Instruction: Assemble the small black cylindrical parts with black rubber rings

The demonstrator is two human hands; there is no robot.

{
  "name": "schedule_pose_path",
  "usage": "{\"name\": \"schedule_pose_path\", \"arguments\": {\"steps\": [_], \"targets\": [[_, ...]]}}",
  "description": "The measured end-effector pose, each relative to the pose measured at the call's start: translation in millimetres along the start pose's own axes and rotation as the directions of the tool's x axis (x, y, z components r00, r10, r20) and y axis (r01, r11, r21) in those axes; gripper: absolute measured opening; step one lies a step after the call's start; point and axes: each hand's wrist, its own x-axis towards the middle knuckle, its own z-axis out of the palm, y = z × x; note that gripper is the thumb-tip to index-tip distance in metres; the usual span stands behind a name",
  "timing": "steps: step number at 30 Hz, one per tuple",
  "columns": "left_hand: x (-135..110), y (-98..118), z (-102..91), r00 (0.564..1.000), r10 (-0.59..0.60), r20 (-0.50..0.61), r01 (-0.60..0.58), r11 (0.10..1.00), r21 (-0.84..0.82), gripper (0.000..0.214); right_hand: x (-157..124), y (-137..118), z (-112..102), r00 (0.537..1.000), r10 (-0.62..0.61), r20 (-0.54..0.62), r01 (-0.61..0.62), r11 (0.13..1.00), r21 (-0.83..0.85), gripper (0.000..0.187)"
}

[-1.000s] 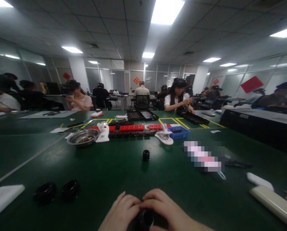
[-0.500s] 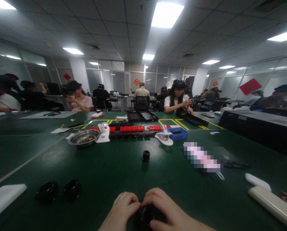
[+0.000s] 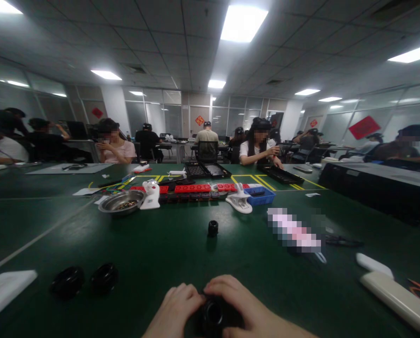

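At the bottom edge of the view both my hands close round a black ring-shaped part [image 3: 213, 315] with a round hole in its middle. My left hand [image 3: 176, 310] grips it from the left, fingers curled against it. My right hand [image 3: 247, 307] wraps over its top and right side. Two similar black rings [image 3: 68, 281] [image 3: 105, 277] lie on the green table [image 3: 160, 249] to the left of my hands. A smaller black cylindrical part [image 3: 213, 228] stands further out in the middle.
A steel bowl [image 3: 121, 202], white clamps [image 3: 239, 201], red and black strips [image 3: 192, 188] and a blue bin [image 3: 261, 195] sit across the table. White pads lie at left [image 3: 5, 293] and right [image 3: 395, 295]. Several people work at far benches.
My hands have shifted slightly on the black ring, which now faces the camera more fully. The view has tilted a little; nothing else on the table has moved.
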Motion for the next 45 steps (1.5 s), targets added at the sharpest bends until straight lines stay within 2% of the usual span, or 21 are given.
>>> {"name": "schedule_pose_path", "arguments": {"steps": [3,8,11,13,15,17,20,22,24,26,29,31,33,36,39,41,45], "targets": [[-1,3,-2.7,1.000,0.002,0.008,-0.002,1.000,-0.013,0.043,-2,4,2,0.997,0.066,-0.027,-0.065,0.998,0.023,0.067],[-5,13,-10.4,0.998,-0.041,0.038,0.042,0.999,-0.022,0.041,0,13,13,0.971,0.173,-0.168,-0.177,0.984,-0.007,0.056],[-6,16,-12.2,0.997,-0.056,0.044,0.057,0.998,-0.028,0.043,1,11,9,0.992,0.079,-0.099,-0.078,0.997,0.018,0.043],[-6,17,-13.0,0.998,-0.058,0.035,0.060,0.998,-0.037,0.044,1,9,6,0.999,0.012,-0.030,-0.011,0.998,0.062,0.048],[-6,18,-14.0,0.998,-0.063,0.029,0.064,0.997,-0.045,0.043,-1,10,5,1.000,0.023,0.001,-0.023,0.996,0.084,0.060],[-6,18,-14.9,0.997,-0.061,0.035,0.063,0.997,-0.049,0.044,-1,11,7,0.997,0.077,-0.027,-0.074,0.994,0.085,0.066],[-5,16,-13.6,0.997,-0.067,0.047,0.068,0.997,-0.027,0.043,-1,13,10,0.984,0.137,-0.111,-0.131,0.990,0.060,0.058],[-4,13,-10.2,0.997,-0.064,0.049,0.064,0.998,-0.008,0.043,0,12,10,0.988,0.103,-0.119,-0.099,0.994,0.041,0.046],[-3,7,-5.3,0.999,-0.033,0.032,0.033,0.999,-0.003,0.043,0,11,7,0.997,0.010,-0.075,-0.006,0.998,0.056,0.042],[-3,2,-0.7,1.000,0.001,0.000,-0.001,1.000,-0.004,0.044,-1,11,5,0.999,-0.037,-0.031,0.039,0.996,0.085,0.050],[-3,-1,1.4,1.000,0.006,-0.015,-0.006,1.000,0.005,0.045,-3,14,5,0.999,0.033,-0.021,-0.031,0.995,0.100,0.066],[-3,3,-1.5,1.000,-0.013,-0.004,0.013,1.000,0.009,0.045,-3,17,9,0.996,0.066,-0.059,-0.059,0.991,0.117,0.070],[-4,9,-6.2,1.000,-0.025,0.012,0.025,1.000,0.003,0.045,-2,21,13,0.989,0.086,-0.117,-0.071,0.990,0.126,0.065],[-4,16,-10.7,0.999,-0.041,0.015,0.041,0.999,0.001,0.045,1,22,14,0.981,0.088,-0.172,-0.079,0.995,0.058,0.048],[-4,14,-8.1,0.999,-0.038,-0.017,0.038,0.999,0.025,0.045,3,19,10,0.994,-0.027,-0.101,0.027,1.000,0.004,0.037],[-4,10,-4.6,0.999,-0.026,-0.038,0.028,0.999,0.035,0.045,1,17,6,0.996,-0.081,-0.044,0.082,0.996,0.019,0.042],[-5,6,-2.3,0.999,-0.022,-0.050,0.023,0.999,0.030,0.044,-3,19,8,0.999,0.029,-0.030,-0.028,0.999,0.039,0.059]]}}
